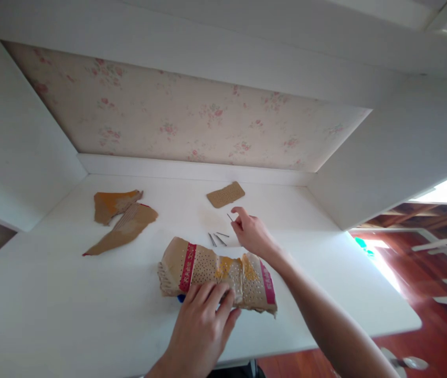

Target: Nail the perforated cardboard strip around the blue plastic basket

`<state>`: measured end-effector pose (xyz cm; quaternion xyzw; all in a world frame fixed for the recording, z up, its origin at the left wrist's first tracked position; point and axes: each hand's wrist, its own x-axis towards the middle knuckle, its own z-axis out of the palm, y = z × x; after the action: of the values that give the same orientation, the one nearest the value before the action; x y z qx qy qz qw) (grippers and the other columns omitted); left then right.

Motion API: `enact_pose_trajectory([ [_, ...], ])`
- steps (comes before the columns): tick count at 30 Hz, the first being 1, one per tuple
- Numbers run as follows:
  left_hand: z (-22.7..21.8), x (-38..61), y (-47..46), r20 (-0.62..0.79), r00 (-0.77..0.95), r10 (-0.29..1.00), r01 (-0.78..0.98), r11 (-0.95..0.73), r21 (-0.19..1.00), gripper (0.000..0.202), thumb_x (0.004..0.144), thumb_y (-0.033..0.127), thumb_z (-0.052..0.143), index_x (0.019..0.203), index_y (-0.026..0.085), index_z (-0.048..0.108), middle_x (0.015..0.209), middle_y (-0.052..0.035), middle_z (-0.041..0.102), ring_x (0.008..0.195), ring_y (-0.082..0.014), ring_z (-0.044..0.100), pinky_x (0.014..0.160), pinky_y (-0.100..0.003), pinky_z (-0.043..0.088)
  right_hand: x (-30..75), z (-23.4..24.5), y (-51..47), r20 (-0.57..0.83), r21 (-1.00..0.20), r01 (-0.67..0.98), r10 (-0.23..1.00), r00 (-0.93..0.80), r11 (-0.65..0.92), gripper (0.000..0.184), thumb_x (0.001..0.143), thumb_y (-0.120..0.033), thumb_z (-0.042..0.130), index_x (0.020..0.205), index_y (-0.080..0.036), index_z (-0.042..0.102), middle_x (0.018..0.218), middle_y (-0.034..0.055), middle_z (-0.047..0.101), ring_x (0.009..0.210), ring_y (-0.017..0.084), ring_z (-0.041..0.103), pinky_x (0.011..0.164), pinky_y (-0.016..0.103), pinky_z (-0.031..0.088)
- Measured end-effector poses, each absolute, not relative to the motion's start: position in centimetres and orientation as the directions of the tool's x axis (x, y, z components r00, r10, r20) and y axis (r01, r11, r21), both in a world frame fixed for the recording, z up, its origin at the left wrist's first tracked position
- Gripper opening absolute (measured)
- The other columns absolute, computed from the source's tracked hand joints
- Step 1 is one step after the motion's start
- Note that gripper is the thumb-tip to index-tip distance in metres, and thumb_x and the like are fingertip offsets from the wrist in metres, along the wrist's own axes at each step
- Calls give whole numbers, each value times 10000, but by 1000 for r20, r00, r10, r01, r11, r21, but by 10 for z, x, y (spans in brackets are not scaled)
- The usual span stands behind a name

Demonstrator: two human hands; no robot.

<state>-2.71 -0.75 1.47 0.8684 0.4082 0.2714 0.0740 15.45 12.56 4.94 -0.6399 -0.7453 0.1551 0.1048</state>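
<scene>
A torn piece of brown cardboard (pixel 203 265) with many punched holes, red printed strips and yellow patches lies across the near part of the white table. My left hand (pixel 208 317) rests on its near edge, fingers spread over the top. A bit of something blue (pixel 181 298) peeks out beneath the cardboard, mostly hidden. Beyond it, my right hand (pixel 250 231) is closed in a pinch on a thin metal nail (pixel 229 216), tip pointing up and left. Several loose nails (pixel 217 239) lie on the table just left of that hand.
A small perforated cardboard rectangle (pixel 226 195) lies near the back. Two torn cardboard scraps, one with orange print (pixel 115 205) and one pointed (pixel 127 228), sit at left. White side panels (pixel 396 142) and a floral back wall (pixel 208 115) enclose the white table (pixel 70 304).
</scene>
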Motion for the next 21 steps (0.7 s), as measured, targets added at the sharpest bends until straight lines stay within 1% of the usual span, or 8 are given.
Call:
enact_pose_trajectory([
  [2,17,-28,-5,401,529,748,657,-660,364,194,901,260,605,1085,211,645,1021,-43,693,905,-231,626,801,-403,501,160,60,105,13,-432,892,990,-144,135,303,1011,-243,350,1217,-211,571,871,20,712,767,147,666,719,244,479],
  [3,18,-28,-4,395,531,750,652,-659,374,190,901,261,608,1081,213,644,1019,-40,691,906,-230,625,806,-403,503,162,62,94,37,-490,862,991,-128,129,293,1010,-267,348,1151,-219,601,877,12,711,745,131,668,716,232,489],
  [6,19,-28,0,388,534,751,636,-659,401,164,907,266,606,1057,214,646,1001,-34,688,903,-225,619,820,-403,502,165,61,62,-49,-882,471,996,-75,-8,233,927,-373,543,1040,-205,659,887,32,739,769,155,704,694,247,539],
  [8,19,-27,1,386,535,752,630,-659,411,141,914,271,600,1032,212,648,974,-33,685,896,-226,614,816,-405,498,164,54,46,-131,-961,258,985,-112,-99,293,846,-390,665,1061,-192,656,976,63,751,852,186,715,742,281,562],
  [10,18,-27,1,374,539,754,626,-656,421,131,916,274,599,1019,210,647,951,-30,679,887,-227,607,803,-407,492,161,47,36,-143,-960,252,987,-74,-120,270,833,-388,685,1010,-183,676,869,49,750,783,181,707,717,285,565],
  [12,17,-26,2,367,540,757,621,-653,434,123,916,271,599,1012,208,646,937,-27,672,874,-225,599,786,-405,485,157,41,31,-74,-936,345,997,-12,-65,214,879,-381,635,938,-188,705,784,31,721,696,161,674,655,266,552],
  [16,16,-26,3,392,527,754,611,-656,443,113,913,269,604,995,204,647,934,-28,664,848,-218,581,764,-402,464,151,33,31,108,-881,462,994,-7,99,158,912,-303,602,880,-218,731,918,38,726,810,174,670,713,261,533],
  [21,13,-25,2,381,517,767,623,-642,446,96,909,259,607,979,206,647,933,-19,655,856,-217,560,763,-403,443,149,23,30,124,-808,577,992,-26,116,137,924,-257,599,853,-253,717,831,-13,739,777,168,676,754,264,509],
])
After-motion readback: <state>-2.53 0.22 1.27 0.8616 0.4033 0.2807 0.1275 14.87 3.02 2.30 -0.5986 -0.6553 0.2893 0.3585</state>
